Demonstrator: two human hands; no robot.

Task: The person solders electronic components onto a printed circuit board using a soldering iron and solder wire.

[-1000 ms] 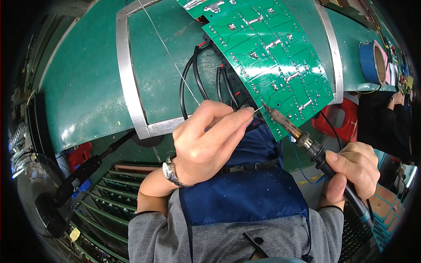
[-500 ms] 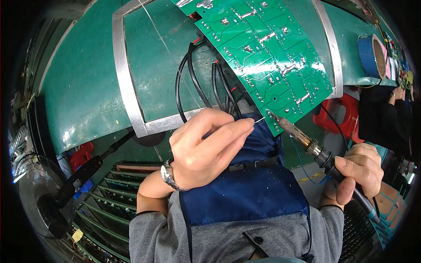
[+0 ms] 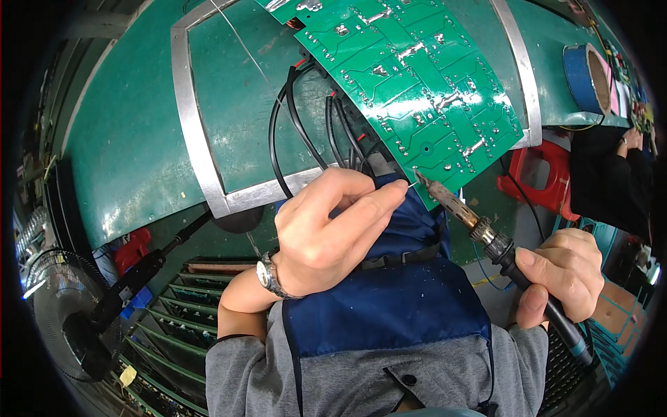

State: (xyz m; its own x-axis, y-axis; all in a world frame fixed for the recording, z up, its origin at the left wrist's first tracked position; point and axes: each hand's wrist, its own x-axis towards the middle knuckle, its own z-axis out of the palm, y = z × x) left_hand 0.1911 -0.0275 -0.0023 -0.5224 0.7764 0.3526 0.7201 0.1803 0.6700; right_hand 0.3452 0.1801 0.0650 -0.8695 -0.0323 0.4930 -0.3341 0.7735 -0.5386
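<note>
A large green circuit board [image 3: 445, 128] lies with its soldered side up, its near corner jutting over the bench edge. My right hand [image 3: 564, 276] is closed around the handle of a soldering iron [image 3: 467, 217]. The iron's tip meets the board, or hovers just over it, near that corner. Between thumb and fingertips, my left hand [image 3: 337, 229] pinches a thin solder wire [image 3: 413, 185], its short end pointing at the iron's tip. Black cables [image 3: 297, 115] come out from under the board's left side and pass behind my left hand.
A metal frame [image 3: 198, 115] rests on the green bench [image 3: 125, 160]. At the right stand a blue tape roll [image 3: 580, 78] and a red stool [image 3: 538, 177]; a person in black [image 3: 608, 181] is beyond. A fan [image 3: 66, 320] and racked boards [image 3: 174, 316] are at the lower left.
The board has shifted slightly left and up in the picture, along with the bench. The iron has moved a little left, its tip still near the same corner. Both grips are unchanged.
</note>
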